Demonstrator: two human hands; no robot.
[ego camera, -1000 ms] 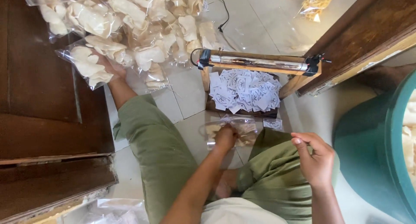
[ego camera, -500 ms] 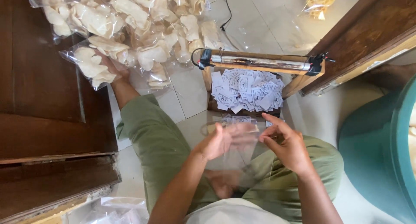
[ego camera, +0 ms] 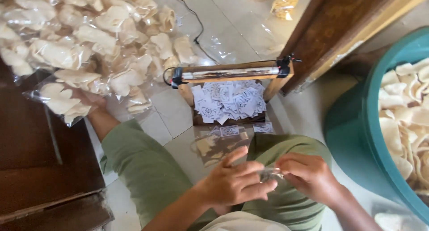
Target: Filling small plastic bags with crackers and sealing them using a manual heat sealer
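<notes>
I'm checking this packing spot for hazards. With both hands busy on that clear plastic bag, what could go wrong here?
The heat sealer sits just ahead of the left hand and right hand; a forward reach might touch it. Its cord trails across the floor, a possible snag. The paper labels lie loose and could scatter.

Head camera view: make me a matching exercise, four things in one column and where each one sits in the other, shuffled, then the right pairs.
Things:
1. clear plastic bag
2. paper labels
3. teal tub
4. bagged crackers

Places:
A. piled on the floor, upper left
B. at the right edge, holding loose crackers
C. between the left hand and right hand
D. heaped under the wooden-framed sealer bar

Pairs: 1-C, 2-D, 3-B, 4-A
</notes>
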